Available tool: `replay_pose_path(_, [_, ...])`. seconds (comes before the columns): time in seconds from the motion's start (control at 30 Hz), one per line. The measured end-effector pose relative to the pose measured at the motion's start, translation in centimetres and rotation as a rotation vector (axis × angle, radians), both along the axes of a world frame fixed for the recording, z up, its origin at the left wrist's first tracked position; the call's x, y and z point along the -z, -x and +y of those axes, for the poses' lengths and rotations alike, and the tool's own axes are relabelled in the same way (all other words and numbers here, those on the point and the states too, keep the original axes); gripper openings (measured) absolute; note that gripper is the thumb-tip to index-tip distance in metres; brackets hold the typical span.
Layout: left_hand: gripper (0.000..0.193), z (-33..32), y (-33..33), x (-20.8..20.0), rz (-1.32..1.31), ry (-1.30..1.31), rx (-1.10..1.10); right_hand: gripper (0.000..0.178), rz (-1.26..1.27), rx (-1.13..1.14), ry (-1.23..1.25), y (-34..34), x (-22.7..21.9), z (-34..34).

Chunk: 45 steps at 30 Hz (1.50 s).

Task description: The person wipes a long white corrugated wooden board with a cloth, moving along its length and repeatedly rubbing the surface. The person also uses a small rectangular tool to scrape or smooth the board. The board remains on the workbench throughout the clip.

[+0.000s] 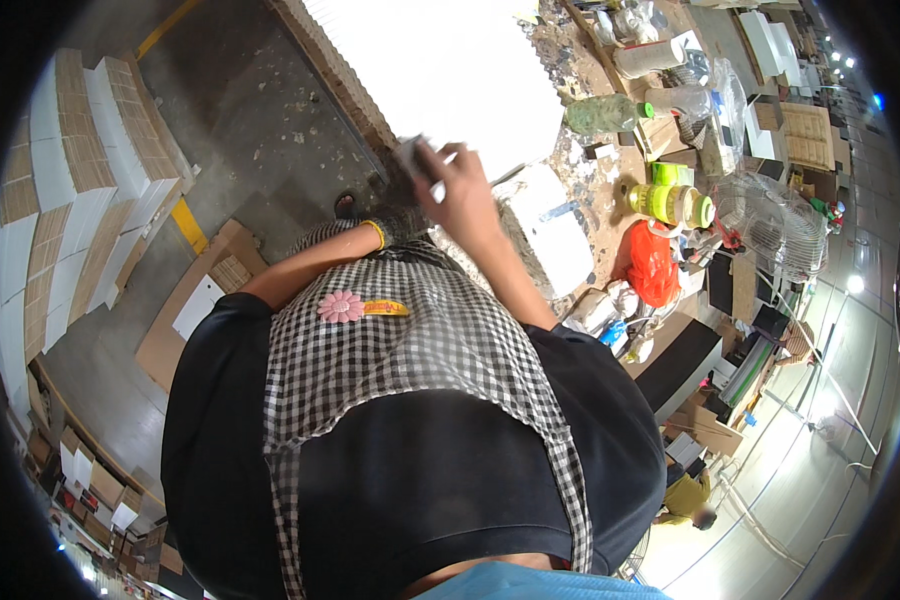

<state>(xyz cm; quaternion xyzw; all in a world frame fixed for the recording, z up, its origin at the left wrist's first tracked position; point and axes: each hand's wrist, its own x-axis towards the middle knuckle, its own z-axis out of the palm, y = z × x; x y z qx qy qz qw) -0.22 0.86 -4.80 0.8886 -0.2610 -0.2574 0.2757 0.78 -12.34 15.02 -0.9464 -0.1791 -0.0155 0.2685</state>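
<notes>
The right hand (pixel 462 203) arches, fingers bent, near the white sheet (pixel 445 75).

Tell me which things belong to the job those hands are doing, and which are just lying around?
Seem part of the job: the white sheets by the right hand and left hand; a dark thing at the right fingers, too blurred to name.

Seem just lying around: green-capped bottle, yellow-green container, red bag.

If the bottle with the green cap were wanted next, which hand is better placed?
Probably the right hand: it is nearer the bottle and on that side, while the gloved left hand is farther left, though it may hold a blurred dark object.
</notes>
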Motion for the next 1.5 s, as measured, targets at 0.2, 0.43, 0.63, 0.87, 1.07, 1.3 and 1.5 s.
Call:
replay_pose_path(0.2, [0.07,-0.8,1.2,-1.0,0.725,0.612,-0.474,0.058,-0.042,0.22,0.203,-1.3,-1.2,2.0])
replay_pose_path(0.43, [0.051,-0.7,0.3,2.1,0.227,0.111,-0.106,0.055,-0.16,0.233,-0.014,-0.9,-0.2,3.0])
replay_pose_path(0.63, [0.054,-1.3,1.3,1.9,1.444,1.323,-1.107,0.067,0.052,-0.021,0.082,-0.9,-0.3,4.9])
replay_pose_path(0.87, [0.064,-2.1,0.3,5.3,0.258,0.615,-0.247,0.062,-0.279,-0.071,0.145,-3.5,0.2,1.0])
replay_pose_path(1.07, [0.075,-0.7,-0.6,-2.0,0.184,0.044,-0.108,0.057,-0.377,-0.059,0.205,-6.5,0.1,-0.5])
replay_pose_path(1.3, [0.091,0.1,-1.2,-7.8,0.246,-0.06,-0.025,0.054,-0.336,-0.101,0.193,-6.5,-0.5,-0.2])
replay_pose_path(1.5, [0.09,0.2,0.0,-4.5,0.218,0.109,-0.074,0.048,-0.215,-0.2,0.163,-8.1,0.5,-2.9])
